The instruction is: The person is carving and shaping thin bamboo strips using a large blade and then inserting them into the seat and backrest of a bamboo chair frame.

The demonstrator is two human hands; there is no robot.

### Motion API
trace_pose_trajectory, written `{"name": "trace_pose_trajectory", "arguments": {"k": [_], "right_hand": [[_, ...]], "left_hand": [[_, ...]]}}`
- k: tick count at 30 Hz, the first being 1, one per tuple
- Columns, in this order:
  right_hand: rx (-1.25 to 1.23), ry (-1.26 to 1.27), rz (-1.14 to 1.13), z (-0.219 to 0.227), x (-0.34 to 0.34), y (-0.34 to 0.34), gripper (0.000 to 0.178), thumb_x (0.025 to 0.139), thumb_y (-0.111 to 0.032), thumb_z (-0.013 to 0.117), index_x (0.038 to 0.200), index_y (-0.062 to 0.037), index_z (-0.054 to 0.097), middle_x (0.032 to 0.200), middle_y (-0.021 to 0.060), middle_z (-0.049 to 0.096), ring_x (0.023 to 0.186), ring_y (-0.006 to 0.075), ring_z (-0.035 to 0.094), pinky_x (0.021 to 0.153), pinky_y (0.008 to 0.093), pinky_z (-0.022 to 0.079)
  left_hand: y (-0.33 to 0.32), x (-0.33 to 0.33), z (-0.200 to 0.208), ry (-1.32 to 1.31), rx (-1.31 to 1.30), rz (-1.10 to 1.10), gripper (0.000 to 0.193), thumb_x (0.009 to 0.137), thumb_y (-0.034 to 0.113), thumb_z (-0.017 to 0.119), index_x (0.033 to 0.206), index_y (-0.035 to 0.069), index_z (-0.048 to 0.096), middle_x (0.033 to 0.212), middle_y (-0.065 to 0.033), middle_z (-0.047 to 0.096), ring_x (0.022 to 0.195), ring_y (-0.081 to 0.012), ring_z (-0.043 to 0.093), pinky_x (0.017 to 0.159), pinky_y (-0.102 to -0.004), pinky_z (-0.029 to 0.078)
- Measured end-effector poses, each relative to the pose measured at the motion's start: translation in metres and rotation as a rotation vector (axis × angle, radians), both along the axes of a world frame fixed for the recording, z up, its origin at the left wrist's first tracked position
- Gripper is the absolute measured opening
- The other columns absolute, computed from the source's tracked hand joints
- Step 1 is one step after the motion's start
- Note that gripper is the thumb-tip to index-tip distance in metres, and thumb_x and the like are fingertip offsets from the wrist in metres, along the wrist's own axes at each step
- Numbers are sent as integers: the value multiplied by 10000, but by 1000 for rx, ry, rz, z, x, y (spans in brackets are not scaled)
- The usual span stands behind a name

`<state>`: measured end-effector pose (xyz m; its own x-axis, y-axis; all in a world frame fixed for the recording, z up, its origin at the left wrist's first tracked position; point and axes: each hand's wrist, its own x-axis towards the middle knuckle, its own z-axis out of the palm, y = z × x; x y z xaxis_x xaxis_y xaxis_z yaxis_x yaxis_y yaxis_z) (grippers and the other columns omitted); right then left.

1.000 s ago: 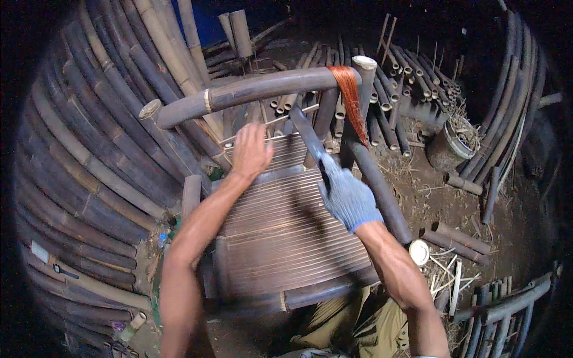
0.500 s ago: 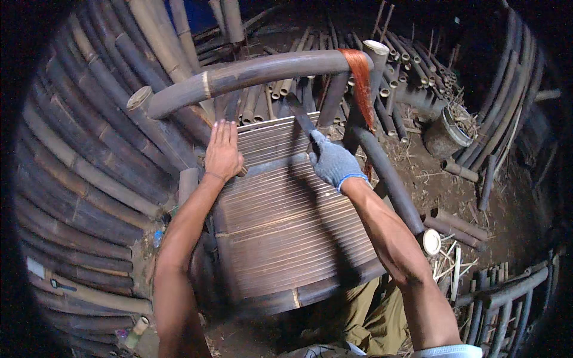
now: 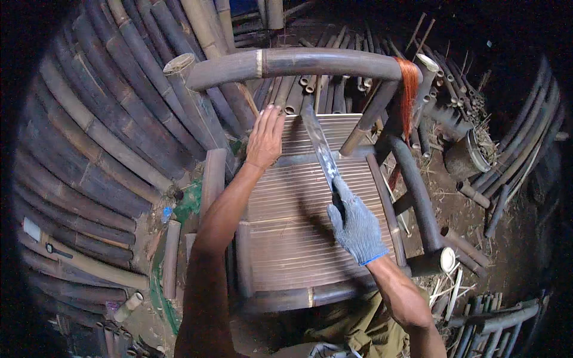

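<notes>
Bamboo chair [image 3: 310, 238] lay on its back before the person; bare left hand [image 3: 265, 137] pressed flat on the far slats, steadying, while gloved right hand [image 3: 355, 230] gripped a long blade [image 3: 320, 149] pointing far.

Daylight falls from above and slightly left, lighting the pale slatted bamboo seat [image 3: 310, 238] brightly while the ground around stays dim. The grey-gloved right hand [image 3: 356, 230] and the long metal blade [image 3: 319, 149] it holds cast a soft dark shadow leftward across the slats. The blade shows mild glare. Corners are black with fisheye vignetting, and the stacked dark bamboo poles [image 3: 89, 149] bow strongly toward the rim. The centre is sharp; edges soften.
</notes>
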<state>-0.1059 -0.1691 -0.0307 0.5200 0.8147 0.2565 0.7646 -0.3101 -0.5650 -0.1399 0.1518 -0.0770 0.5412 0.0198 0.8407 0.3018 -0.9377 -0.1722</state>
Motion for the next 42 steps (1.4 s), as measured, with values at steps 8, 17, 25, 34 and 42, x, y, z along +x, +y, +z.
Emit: {"name": "trace_pose_trajectory", "arguments": {"k": [8, 17, 25, 34, 42], "right_hand": [[184, -208, 102, 33, 45, 120, 587, 937, -276, 565, 1478, -164, 368, 919, 280, 679, 853, 472, 660, 756, 584, 513], [-29, -127, 96, 15, 51, 106, 582, 923, -209, 586, 1465, -125, 391, 1205, 262, 624, 1031, 464, 619, 867, 529, 521], [205, -189, 82, 14, 46, -17, 612, 928, -205, 584, 1503, -174, 377, 1100, 272, 652, 956, 457, 645, 818, 520, 532], [-131, -149, -155, -6, 125, 26, 577, 931, -221, 553, 1469, -109, 378, 1064, 323, 645, 921, 478, 653, 819, 551, 522], [-329, -51, -266, -50, 31, -123, 635, 921, -226, 629, 1480, -84, 365, 1141, 295, 620, 1013, 470, 622, 858, 519, 520]], "left_hand": [[33, -48, 49, -276, -86, 38, 147, 730, 7, 558, 858, 75, 529, 909, -107, 567, 847, -315, 529, 736, -436, 407], [5, -21, 46, -255, -78, -211, 205, 701, -38, 578, 876, 57, 530, 918, -123, 579, 885, -336, 561, 808, -450, 445], [-16, 2, 12, 284, -99, 28, 748, 750, 97, 605, 1445, -53, 374, 1436, -214, 445, 1365, -363, 401, 1176, -470, 295], [-24, 9, 5, 349, -193, 57, 865, 727, 143, 669, 1491, -33, 305, 1466, -206, 407, 1410, -347, 347, 1213, -464, 224], [-28, 33, 3, 377, 12, -45, 575, 904, 86, 526, 1439, 286, 462, 1469, -142, 428, 1419, -317, 352, 1208, -552, 208]]}}
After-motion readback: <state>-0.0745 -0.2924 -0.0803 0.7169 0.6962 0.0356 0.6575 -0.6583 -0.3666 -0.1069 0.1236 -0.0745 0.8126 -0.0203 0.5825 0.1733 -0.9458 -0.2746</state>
